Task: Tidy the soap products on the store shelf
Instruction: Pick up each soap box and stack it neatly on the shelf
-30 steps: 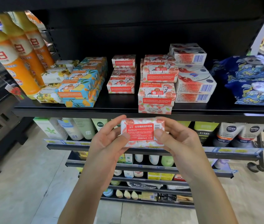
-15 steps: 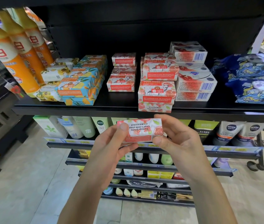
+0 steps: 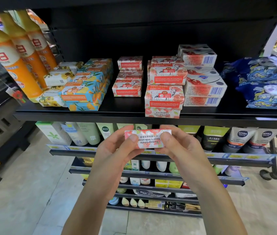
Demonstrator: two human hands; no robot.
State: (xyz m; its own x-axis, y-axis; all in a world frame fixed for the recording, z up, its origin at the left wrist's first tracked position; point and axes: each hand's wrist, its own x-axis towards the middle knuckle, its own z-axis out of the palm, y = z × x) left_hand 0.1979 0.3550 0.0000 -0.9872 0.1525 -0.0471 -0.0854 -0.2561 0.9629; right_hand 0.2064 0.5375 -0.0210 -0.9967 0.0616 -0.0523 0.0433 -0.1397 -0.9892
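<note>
As left hand (image 3: 117, 150) and right hand (image 3: 181, 147) pinch it, soap box (image 3: 148, 138) print seems floral-pink.

Orange bottles (image 3: 26, 74), blue patterned packs (image 3: 264, 77), Nivea tubes (image 3: 241, 138)

A soap box (image 3: 148, 139) is pinched between the left hand (image 3: 117, 150) and right hand (image 3: 181, 148), just below the shelf (image 3: 83, 114) edge. Soap stacks (image 3: 164, 97) stand on the shelf above the hands, bottles (image 3: 10, 65) up left, packets (image 3: 266, 85) up right. Tubes (image 3: 241, 138) stand behind the hands.
</note>
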